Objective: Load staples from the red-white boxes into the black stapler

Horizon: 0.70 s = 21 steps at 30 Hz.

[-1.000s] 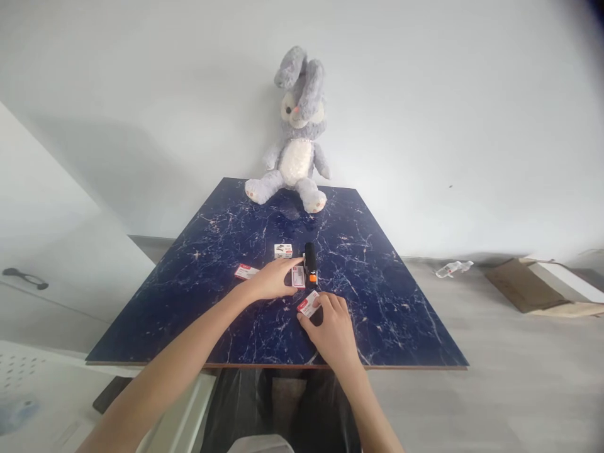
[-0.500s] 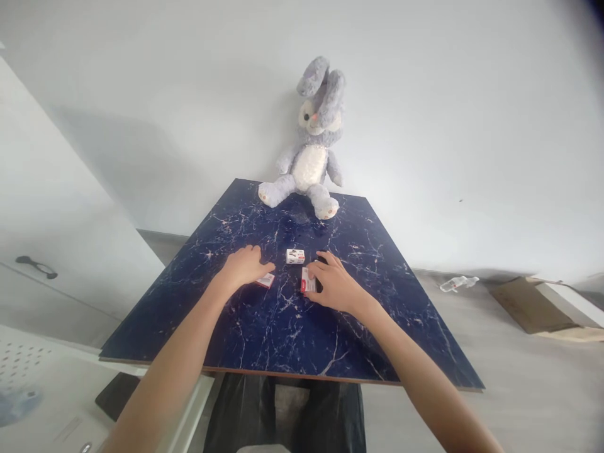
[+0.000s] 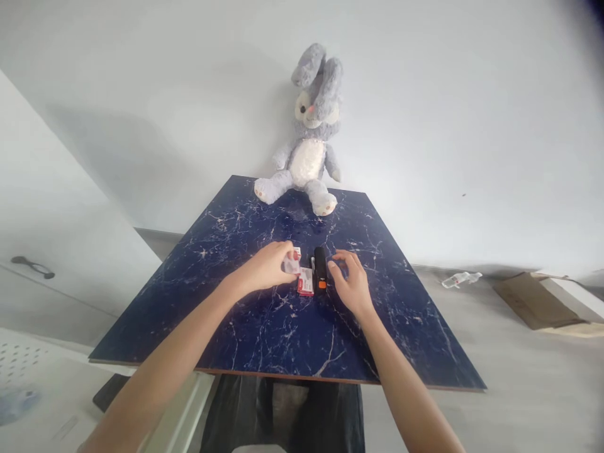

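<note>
My left hand [image 3: 274, 264] pinches a small pale box [image 3: 291, 265] between thumb and fingers. Just beyond it, partly covered by the fingers, is a white and red box [image 3: 297, 253]. A red and white box [image 3: 306, 282] lies flat on the table just right of the held box. Alongside that lies a slim black object [image 3: 320, 267] with an orange patch at its near end; I cannot make out its kind. My right hand [image 3: 350, 280] hovers to the right of the black object, fingers bent and apart, holding nothing.
The blue marbled table [image 3: 264, 333] stands against a white wall. A grey plush rabbit [image 3: 309, 160] sits at its far edge. On the floor to the right are a clear plastic bottle [image 3: 460, 279] and a cardboard box [image 3: 533, 302]. A white cabinet [image 3: 56, 207] stands left.
My left hand has moved right and lifted the small box it was covering. My right hand has let go of the black object and the red and white box and shifted right.
</note>
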Each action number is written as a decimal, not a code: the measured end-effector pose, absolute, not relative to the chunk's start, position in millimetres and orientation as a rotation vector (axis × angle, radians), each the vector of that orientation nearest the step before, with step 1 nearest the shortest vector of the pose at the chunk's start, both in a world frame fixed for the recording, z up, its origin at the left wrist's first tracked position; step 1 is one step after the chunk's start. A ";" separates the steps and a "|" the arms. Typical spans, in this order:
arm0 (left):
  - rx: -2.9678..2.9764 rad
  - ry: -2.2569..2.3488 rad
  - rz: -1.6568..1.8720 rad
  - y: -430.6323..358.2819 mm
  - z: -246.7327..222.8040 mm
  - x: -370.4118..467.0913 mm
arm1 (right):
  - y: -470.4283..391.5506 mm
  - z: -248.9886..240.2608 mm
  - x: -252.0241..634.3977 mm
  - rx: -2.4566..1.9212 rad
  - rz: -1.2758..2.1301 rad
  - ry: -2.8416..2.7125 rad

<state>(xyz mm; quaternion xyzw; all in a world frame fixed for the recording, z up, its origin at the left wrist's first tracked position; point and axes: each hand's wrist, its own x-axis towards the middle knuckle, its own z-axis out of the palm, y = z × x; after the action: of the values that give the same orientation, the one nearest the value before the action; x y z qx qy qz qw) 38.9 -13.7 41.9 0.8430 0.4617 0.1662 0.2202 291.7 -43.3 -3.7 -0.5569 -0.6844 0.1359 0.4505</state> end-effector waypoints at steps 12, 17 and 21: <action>2.342 1.097 0.242 -7.9 14.7 68.4 | -47.4 -16.4 289.4 -1.562 0.692 -1.622; 2.302 1.103 0.269 -4.7 11.4 64.6 | -51.2 -18.1 278.6 -1.518 0.723 -1.615; 2.332 1.115 0.290 -4.0 10.3 64.1 | -51.8 -17.7 274.9 -1.501 0.726 -1.639</action>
<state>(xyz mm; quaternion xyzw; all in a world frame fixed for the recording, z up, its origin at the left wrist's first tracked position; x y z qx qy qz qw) 64.1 -4.0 10.3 0.8640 0.4131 0.1075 0.2672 274.9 -51.8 -17.7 -0.5908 -0.6452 0.2858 0.3912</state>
